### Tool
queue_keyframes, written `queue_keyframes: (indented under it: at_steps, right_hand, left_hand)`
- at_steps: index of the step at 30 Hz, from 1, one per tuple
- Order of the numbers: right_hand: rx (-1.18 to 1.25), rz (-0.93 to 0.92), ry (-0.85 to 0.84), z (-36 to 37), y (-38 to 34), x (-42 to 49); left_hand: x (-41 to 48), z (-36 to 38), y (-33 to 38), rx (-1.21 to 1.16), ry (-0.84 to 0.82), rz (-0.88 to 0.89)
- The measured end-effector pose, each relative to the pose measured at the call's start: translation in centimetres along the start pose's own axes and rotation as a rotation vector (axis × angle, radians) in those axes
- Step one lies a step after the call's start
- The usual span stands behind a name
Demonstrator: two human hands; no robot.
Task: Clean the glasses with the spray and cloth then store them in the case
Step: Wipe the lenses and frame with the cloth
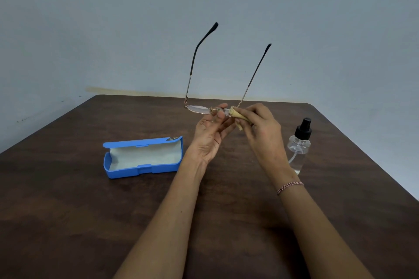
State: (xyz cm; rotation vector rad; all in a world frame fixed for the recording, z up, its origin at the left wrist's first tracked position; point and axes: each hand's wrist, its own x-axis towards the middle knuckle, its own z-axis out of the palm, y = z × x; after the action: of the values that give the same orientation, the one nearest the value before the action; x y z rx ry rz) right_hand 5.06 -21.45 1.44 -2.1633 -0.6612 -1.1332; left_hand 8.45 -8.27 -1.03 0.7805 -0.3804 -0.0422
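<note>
From the head camera, both hands are raised over a dark wooden table [68, 210]. The left hand [209, 136] is turned palm-up, its thumb and fingertips pinching the glasses [198, 109] at the bridge between the two lenses. The glasses are held in the air above the table, lenses roughly level and both temples unfolded, pointing up and away towards the pale wall [113, 18].

The right hand [263, 129] has its fingers curled round a small yellowish cloth [238, 115], which is bunched up and pressed against the lens on the right side (how much of that lens it covers is hard to tell). A red-and-white bracelet [289, 187] sits on the right wrist.

To the left of the arms, the blue case [140, 171] lies on the table with its lid open and its pale lining showing. The clear spray bottle [298, 145] with a black pump top stands upright on the table just beyond the right forearm.
</note>
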Motion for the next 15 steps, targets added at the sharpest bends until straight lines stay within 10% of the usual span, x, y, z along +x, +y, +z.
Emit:
queue_keyframes:
  at_steps: [15]
  right_hand:
    - [-0.037,0.005,0.004,-0.10,-0.10,0.20]
  left_hand:
    - [0.00,0.27,-0.42,0.038,0.088,-0.047]
